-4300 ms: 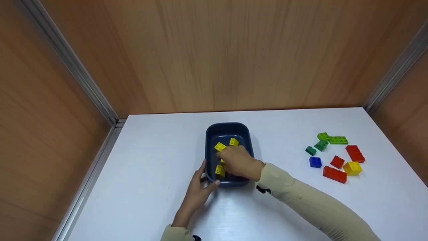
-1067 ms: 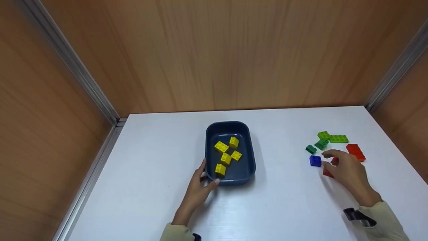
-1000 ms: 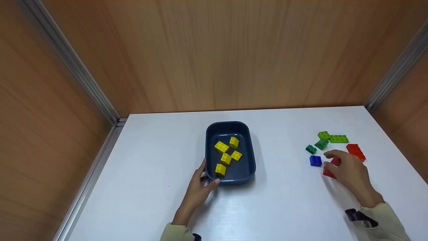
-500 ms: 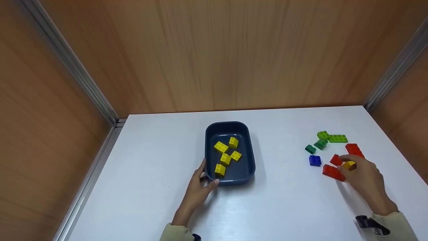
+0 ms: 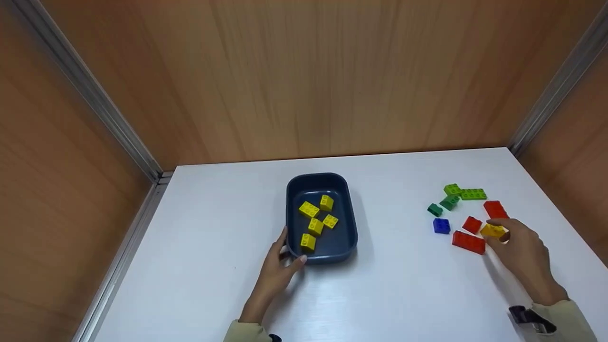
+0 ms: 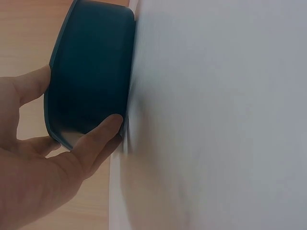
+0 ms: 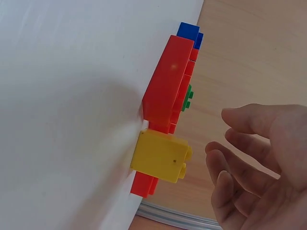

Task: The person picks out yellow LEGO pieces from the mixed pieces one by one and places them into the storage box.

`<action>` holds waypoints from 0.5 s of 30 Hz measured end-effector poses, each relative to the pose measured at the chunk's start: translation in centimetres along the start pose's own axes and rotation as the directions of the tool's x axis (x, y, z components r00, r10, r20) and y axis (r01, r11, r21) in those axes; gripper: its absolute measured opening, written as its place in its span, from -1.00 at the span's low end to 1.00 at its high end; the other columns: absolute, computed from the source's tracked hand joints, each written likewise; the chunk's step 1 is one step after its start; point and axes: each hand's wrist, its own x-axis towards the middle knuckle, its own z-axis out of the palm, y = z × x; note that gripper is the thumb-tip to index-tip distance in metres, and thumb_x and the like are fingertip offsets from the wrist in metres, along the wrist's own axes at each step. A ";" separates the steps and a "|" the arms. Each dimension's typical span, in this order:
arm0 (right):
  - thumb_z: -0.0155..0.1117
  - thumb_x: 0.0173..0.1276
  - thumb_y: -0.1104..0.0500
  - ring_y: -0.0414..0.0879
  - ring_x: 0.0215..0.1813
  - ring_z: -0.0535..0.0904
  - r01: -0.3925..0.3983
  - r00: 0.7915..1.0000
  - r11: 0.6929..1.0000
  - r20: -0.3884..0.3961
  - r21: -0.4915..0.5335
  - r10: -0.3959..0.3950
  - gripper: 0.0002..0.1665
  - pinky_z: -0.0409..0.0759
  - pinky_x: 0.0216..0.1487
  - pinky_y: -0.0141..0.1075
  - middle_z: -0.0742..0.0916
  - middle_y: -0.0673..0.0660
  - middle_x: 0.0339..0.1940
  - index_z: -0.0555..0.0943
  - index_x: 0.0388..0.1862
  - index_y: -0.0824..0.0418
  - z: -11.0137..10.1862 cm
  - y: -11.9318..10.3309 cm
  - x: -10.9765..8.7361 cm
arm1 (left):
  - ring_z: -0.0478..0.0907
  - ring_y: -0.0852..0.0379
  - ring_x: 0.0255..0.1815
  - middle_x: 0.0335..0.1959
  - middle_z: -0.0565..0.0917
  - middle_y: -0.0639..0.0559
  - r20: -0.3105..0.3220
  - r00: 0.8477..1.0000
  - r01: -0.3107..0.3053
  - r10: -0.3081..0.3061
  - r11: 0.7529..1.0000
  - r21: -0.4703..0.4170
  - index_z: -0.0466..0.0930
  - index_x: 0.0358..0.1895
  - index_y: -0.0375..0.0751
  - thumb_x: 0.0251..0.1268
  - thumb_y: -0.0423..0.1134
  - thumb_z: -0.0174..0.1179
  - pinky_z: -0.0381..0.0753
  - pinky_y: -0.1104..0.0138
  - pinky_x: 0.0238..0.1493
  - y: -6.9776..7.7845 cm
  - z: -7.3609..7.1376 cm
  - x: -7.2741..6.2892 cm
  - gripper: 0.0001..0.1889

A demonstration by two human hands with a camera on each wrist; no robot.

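Note:
My left hand [image 5: 274, 275] holds the near left corner of a dark blue tray [image 5: 351, 223], thumb at the rim and fingers along the outer wall. The left wrist view shows the thumb on one side of the tray [image 6: 91, 62] and fingertips low on its wall. Several yellow building bricks [image 5: 308, 209] lie inside it. Over at the right, my right hand [image 5: 525, 251] hovers at a yellow brick [image 5: 491, 231], thumb and forefinger spread either side of it. In the right wrist view a gap separates the fingertips [image 7: 230, 115] from that yellow brick [image 7: 160, 155].
Around the yellow brick lie a long red brick [image 5: 469, 242], a small red brick [image 5: 472, 224] and another red brick [image 5: 495, 209]. A blue brick [image 5: 441, 226] and several green bricks [image 5: 449, 202] sit further left and back. Wooden panels [image 5: 304, 80] enclose the white table [image 5: 213, 213].
My right hand has left the tray for the loose bricks, then shifted right from above the red bricks to the yellow one. My left hand stays at the tray corner.

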 end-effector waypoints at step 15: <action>0.49 0.33 0.36 0.33 -0.15 0.63 0.002 1.000 1.000 -0.008 0.006 -0.002 -0.43 0.81 -0.32 -0.04 0.61 0.55 0.07 0.55 0.27 0.49 0.7 0.8 0.3 | 0.38 -0.37 0.52 0.65 0.22 -0.34 -0.006 1.000 0.005 -0.005 1.000 0.021 -0.01 0.75 -0.04 0.45 -0.19 0.38 0.50 -0.12 0.48 0.2 -0.1 0.0 -0.06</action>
